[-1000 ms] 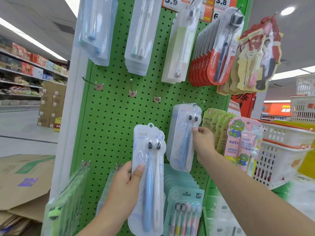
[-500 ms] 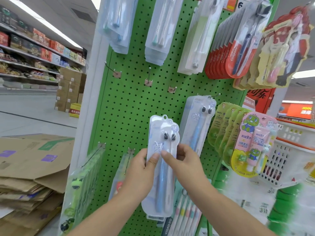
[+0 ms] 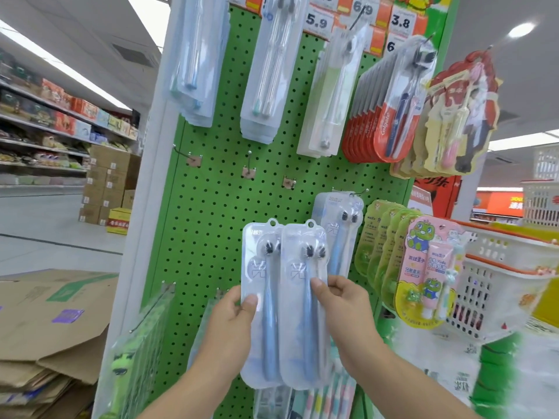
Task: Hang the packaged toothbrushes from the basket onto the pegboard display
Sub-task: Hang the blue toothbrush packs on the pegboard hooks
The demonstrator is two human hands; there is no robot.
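Two clear toothbrush packs are held upright, side by side, in front of the green pegboard (image 3: 211, 225). The left pack (image 3: 261, 309) is pinched at its left edge by the left hand (image 3: 233, 325), thumb on the front; the right pack (image 3: 304, 309) overlaps it slightly and is gripped at its right edge by the right hand (image 3: 344, 306), thumb pressed across the front. Each pack's hang hole is seen at the top, clear of any hook. A matching hung pack (image 3: 340, 231) is seen on a peg just up and right of the held pair. Three bare hooks (image 3: 249, 170) are fixed to the pegboard above the held packs, in a row. Higher on the pegboard, further clear packs and red carded brushes (image 3: 390, 116) are hung under price tags (image 3: 316, 21). Green carded items (image 3: 384, 252) and a pink children's set (image 3: 429, 267) are hung off the pegboard's right edge, with white baskets (image 3: 496, 285) beyond. Flattened cardboard (image 3: 45, 322) is stacked left of the pegboard.
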